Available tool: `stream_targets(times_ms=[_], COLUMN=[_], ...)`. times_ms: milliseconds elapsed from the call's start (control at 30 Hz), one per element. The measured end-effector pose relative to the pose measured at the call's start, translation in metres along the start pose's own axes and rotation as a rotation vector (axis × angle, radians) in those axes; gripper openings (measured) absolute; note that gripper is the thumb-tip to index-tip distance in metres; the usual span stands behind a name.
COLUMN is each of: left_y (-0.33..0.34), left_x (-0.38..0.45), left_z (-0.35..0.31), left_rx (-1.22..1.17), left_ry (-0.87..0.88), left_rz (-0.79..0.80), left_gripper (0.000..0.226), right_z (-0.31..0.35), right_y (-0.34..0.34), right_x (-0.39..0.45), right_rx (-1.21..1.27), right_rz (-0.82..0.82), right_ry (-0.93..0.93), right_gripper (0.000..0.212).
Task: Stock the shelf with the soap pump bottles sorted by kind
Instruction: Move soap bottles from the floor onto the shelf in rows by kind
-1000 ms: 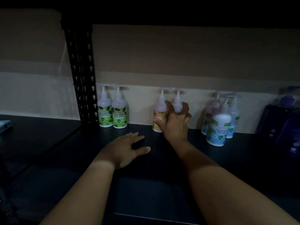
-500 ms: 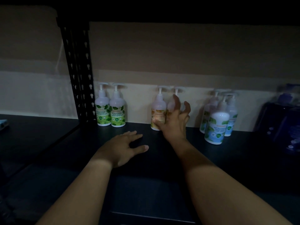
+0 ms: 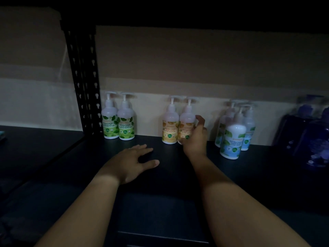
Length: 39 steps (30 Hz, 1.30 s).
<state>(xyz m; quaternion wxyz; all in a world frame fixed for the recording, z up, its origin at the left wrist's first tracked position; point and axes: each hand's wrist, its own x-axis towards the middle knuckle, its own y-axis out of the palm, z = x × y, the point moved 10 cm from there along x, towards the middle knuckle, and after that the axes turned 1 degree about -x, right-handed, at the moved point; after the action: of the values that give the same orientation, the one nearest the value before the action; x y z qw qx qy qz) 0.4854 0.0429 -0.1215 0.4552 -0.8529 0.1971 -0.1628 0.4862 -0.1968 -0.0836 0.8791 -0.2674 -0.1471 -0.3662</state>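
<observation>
Dim, dark shelf board [image 3: 249, 184] under a black overhang, pale wall behind. Nearest the front edge: two bare forearms reaching in. Left hand [image 3: 131, 163] flat on the board, palm down, fingers spread and relaxed, thumb out to the right, holding nothing. Further in, right hand [image 3: 195, 139] up against the right orange-label bottle [image 3: 187, 122], fingers loosely curved beside its right flank, thumb low at its base; touching or just clear, cannot tell, and no firm clasp visible.

All pump bottles upright, long axes vertical, labels facing the front edge, pump heads near the wall; nozzle direction too blurred to tell. Along the back edge, left to right: a pair of green-label bottles [image 3: 118, 125] touching each other, just beside the black perforated upright [image 3: 83, 82]; well apart, left orange-label bottle [image 3: 170, 123] touching its partner; then a gap, then three blue-label bottles [image 3: 233, 138], one forward of the other two and partly covering them. Toward the right end, dark blue containers [image 3: 309, 136], blurred. Left of the upright, a neighbouring dark shelf bay [image 3: 32, 145] with a small pale-blue thing [image 3: 1, 135] at the picture's edge.
</observation>
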Motion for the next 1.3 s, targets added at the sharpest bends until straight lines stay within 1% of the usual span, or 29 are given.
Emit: stream_targets(times_ms=[100, 233, 300, 400, 500, 567, 633, 733, 833, 933, 1000, 1033, 1067, 1133, 1200, 1267, 1300], left_y=[0.0, -0.001, -0.001, -0.003, -0.007, -0.009, -0.006, 0.014, 0.049, 0.086, 0.106, 0.12, 0.136, 0.177, 0.224, 0.276, 0.301], left_x=[-0.001, -0.003, -0.003, -0.008, -0.014, -0.018, -0.021, -0.031, -0.057, -0.101, -0.132, -0.15, -0.167, -0.196, -0.215, -0.225, -0.224], left_z=[-0.001, -0.002, -0.002, -0.005, -0.009, -0.01, -0.015, -0.043, -0.105, -0.186, -0.238, -0.264, -0.286, -0.315, -0.332, -0.331, -0.323], left_rx=[0.011, 0.011, 0.013, 0.033, 0.064, 0.098, 0.148, 0.16, 0.129, 0.063, -0.018, -0.084, -0.154, -0.239, -0.251, -0.209, -0.206], left_ry=[0.005, 0.008, 0.001, -0.014, -0.044, -0.084, -0.151, -0.233, -0.139, -0.009, 0.142, 0.253, 0.366, 0.545, 0.658, 0.673, 0.63], left_rz=[0.0, -0.002, -0.001, 0.002, -0.014, -0.032, -0.061, -0.112, -0.166, -0.224, -0.311, -0.335, -0.339, -0.296, -0.165, 0.012, 0.092], left_gripper=[0.071, 0.07, 0.072, 0.074, 0.076, 0.076, 0.069, 0.047, 0.034, 0.03, 0.026, 0.027, 0.033, 0.046, 0.05, 0.057, 0.06], right_z=[-0.001, 0.001, 0.003, 0.003, 0.003, 0.002, 0.0, 0.005, 0.005, -0.001, -0.004, -0.008, -0.015, -0.038, -0.074, -0.123, -0.151], right_y=[-0.001, -0.004, -0.009, -0.025, -0.047, -0.062, -0.079, -0.117, -0.169, -0.224, -0.258, -0.277, -0.296, -0.334, -0.366, -0.39, -0.401], right_x=[0.001, -0.006, -0.015, -0.036, -0.06, -0.078, -0.096, -0.131, -0.166, -0.2, -0.221, -0.232, -0.243, -0.264, -0.282, -0.301, -0.311], right_rx=[0.003, 0.011, -0.022, -0.087, -0.15, -0.196, -0.265, -0.415, -0.498, -0.501, -0.47, -0.444, -0.42, -0.388, -0.396, -0.432, -0.44], right_rz=[0.001, 0.042, 0.069, 0.121, 0.178, 0.233, 0.297, 0.346, 0.302, 0.18, 0.073, 0.029, -0.006, -0.062, -0.073, -0.057, -0.05], right_ry=[0.003, 0.02, 0.003, -0.032, -0.058, -0.042, -0.018, -0.061, -0.072, -0.135, -0.209, -0.232, -0.236, -0.194, -0.093, 0.063, 0.159], right_gripper=[0.098, 0.111, 0.111, 0.1, 0.08, 0.07, 0.066, 0.065, 0.059, 0.041, 0.03, 0.026, 0.024, 0.026, 0.028, 0.031, 0.034])
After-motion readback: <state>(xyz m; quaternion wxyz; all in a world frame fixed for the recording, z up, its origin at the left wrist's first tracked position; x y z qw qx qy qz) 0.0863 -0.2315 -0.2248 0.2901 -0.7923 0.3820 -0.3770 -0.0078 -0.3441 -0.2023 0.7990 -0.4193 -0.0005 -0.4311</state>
